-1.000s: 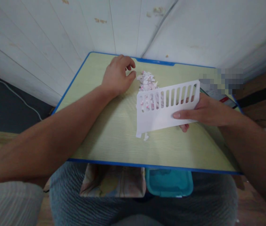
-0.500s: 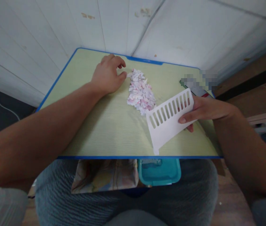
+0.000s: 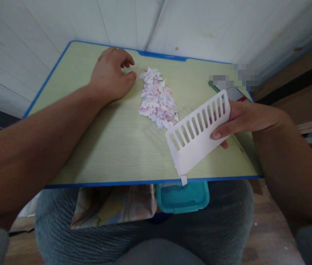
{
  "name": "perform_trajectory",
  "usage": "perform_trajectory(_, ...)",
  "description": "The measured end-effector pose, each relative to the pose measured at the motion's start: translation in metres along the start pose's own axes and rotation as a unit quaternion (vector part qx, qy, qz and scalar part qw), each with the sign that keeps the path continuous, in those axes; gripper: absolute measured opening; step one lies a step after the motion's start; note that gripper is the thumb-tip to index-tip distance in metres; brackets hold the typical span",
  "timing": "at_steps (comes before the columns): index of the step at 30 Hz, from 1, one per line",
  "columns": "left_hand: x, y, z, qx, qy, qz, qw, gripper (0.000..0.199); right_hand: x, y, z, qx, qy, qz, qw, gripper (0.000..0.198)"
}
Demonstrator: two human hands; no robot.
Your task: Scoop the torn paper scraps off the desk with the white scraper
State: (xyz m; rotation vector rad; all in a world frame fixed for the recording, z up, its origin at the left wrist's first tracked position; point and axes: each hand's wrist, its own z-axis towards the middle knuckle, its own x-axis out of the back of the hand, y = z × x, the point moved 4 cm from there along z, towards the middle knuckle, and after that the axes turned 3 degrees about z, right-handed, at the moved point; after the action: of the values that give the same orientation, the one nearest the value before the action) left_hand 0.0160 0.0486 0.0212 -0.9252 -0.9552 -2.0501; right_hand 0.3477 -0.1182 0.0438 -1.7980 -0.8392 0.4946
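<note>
My right hand [image 3: 238, 119] grips a white plastic panel [image 3: 193, 149] with a row of long slots, the thumb on its near face. The panel is tilted, and a small tab at its lower corner overlaps the table's front edge in the picture. Just beyond its left end lies a heap of torn paper scraps [image 3: 160, 99], white with pink marks. Left of the heap, my left hand [image 3: 114, 73] rests on the table with loosely curled fingers, thumb apart, holding nothing. Some fingers of my right hand are hidden behind the panel.
The pale green table [image 3: 103, 147] has a blue rim and stands against a white panelled wall [image 3: 213, 29]. A partly blurred flat object [image 3: 223, 84] lies at the back right. Below the front edge are a teal plastic container [image 3: 183, 198] and a patterned cloth [image 3: 117, 206].
The view has shifted, so the table and paper heap sit further left and higher. The panel's lower corner has come slightly nearer, over the front edge. Both hands keep their poses.
</note>
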Motion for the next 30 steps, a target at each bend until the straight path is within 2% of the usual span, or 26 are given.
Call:
perform_trajectory(3, 0.000, 0.000, 0.000, 0.000, -0.003, -0.009, 1.000, 0.031, -0.002, -0.002, -0.003, -0.010, -0.022, -0.002, 1.000, 0.027)
perform_trajectory(9, 0.003, -0.001, -0.001, 0.006, -0.009, -0.059, 0.998, 0.025, 0.003, -0.011, -0.004, 0.056, 0.093, -0.016, 0.994, 0.034)
perform_trajectory(12, 0.004, 0.002, -0.002, 0.003, -0.009, -0.055, 0.998, 0.024, 0.005, -0.011, -0.003, 0.050, 0.110, -0.030, 0.992, 0.038)
perform_trajectory(15, 0.005, 0.004, -0.003, 0.014, -0.012, -0.059, 0.998, 0.024, 0.007, -0.008, -0.003, 0.018, 0.099, -0.038, 0.994, 0.040)
perform_trajectory(22, 0.006, 0.007, -0.003, 0.027, -0.027, -0.063, 0.997, 0.024, 0.004, -0.003, -0.009, -0.050, 0.018, -0.022, 0.998, 0.029)
perform_trajectory(24, 0.006, 0.006, -0.002, 0.023, -0.026, -0.058, 0.998, 0.023, 0.004, -0.004, -0.008, -0.032, 0.031, -0.021, 0.999, 0.030)
perform_trajectory(28, 0.005, 0.005, -0.002, 0.022, -0.023, -0.058, 0.998, 0.024, 0.008, -0.007, -0.005, 0.033, 0.104, -0.028, 0.994, 0.036)
perform_trajectory(30, 0.006, 0.006, -0.002, 0.024, -0.027, -0.059, 0.998, 0.023, 0.009, -0.006, -0.005, 0.036, 0.114, -0.030, 0.992, 0.037)
